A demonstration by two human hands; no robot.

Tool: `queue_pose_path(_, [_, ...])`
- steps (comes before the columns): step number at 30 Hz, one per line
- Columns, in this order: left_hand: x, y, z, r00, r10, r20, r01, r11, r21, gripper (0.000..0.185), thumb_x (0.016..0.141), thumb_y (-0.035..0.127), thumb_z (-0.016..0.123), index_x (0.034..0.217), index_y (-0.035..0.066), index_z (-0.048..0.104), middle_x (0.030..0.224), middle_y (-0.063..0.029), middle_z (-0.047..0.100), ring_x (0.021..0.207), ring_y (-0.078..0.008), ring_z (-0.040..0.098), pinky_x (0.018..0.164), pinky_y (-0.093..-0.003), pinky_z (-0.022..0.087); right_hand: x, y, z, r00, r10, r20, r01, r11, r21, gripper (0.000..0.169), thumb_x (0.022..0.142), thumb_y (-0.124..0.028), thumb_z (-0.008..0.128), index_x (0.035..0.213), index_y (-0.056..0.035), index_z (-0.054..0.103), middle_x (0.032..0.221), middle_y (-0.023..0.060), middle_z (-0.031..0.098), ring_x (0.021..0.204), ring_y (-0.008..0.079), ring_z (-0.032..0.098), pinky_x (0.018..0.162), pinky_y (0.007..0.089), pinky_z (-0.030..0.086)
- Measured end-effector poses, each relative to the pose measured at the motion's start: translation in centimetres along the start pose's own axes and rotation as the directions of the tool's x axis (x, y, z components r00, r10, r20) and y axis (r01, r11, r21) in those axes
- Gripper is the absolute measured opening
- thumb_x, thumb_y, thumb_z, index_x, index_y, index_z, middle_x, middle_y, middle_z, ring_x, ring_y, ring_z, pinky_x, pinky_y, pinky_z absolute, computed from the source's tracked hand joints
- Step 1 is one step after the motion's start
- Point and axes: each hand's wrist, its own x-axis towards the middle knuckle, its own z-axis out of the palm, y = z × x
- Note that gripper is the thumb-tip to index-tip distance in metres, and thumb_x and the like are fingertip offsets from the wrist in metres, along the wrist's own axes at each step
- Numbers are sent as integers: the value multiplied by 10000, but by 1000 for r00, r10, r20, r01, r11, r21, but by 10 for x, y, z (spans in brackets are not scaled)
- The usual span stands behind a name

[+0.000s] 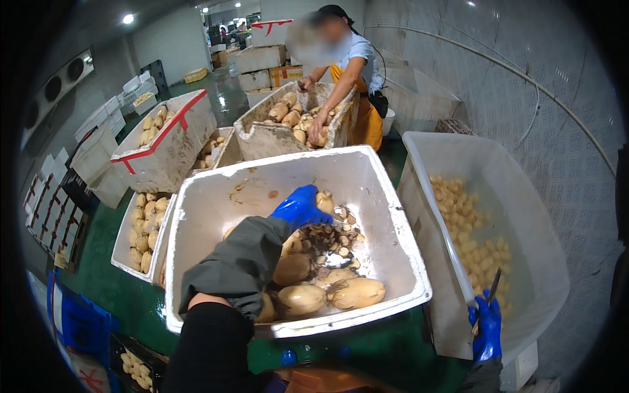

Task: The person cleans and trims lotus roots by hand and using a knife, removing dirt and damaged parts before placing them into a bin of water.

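Observation:
Inside a white foam box (216, 196), my left hand (300, 209), in a blue rubber glove, grips a lotus root segment (324, 202), whose far end shows past the fingers. More lotus root segments (356, 293) lie below it along the near side of the box. Beside them is a heap of dark trimmings and cut root ends (334, 238). At the near rim of a large plastic tub (530, 206) on the right, my right hand (487, 329), also blue-gloved, holds a knife (495, 285) with its blade pointing up. Peeled root pieces (467, 236) sit in the tub's water.
Across from me a co-worker (351, 64) reaches into a dirty foam box (285, 142) of lotus roots. Foam boxes with red tape (162, 147) and unpeeled roots stand left. A black crate (142, 349) of peeled pieces is at lower left. The green floor (103, 245) looks wet.

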Motion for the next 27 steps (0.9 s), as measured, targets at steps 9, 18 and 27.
queue_pose_path(9, [-153, -35, -117, 981, 121, 153, 167, -114, -979, 806, 1003, 216, 855, 1677, 142, 420, 1584, -193, 604, 1358, -450, 685, 1074, -638, 627, -168, -144, 256, 699, -307, 646, 505, 852, -141, 546, 1146, -324, 700, 1632, -97, 598, 1211, 44, 754, 1009, 105, 683, 871, 272, 538])
queue_pose_path(18, [-187, -83, -74, 993, -104, 62, 89, 272, -958, 1074, 917, 341, 984, 1727, 36, 348, 1501, -156, 633, 1367, -274, 663, 1108, -414, 575, -159, -39, 457, 202, -522, 829, 828, 543, 140, 368, 1106, -179, 749, 1447, -49, 706, 1290, 150, 795, 1131, 268, 785, 989, 380, 615])
queue_pose_path(27, [-184, -73, -89, 981, -182, 72, 193, 830, -524, 1101, 812, 549, 984, 1662, 54, 489, 1483, -240, 690, 1345, -327, 708, 1103, -427, 595, -155, -13, 452, 80, -441, 894, 979, 204, 14, 397, 1068, -190, 784, 1442, -69, 727, 1298, 178, 781, 1191, 399, 734, 1020, 478, 594])
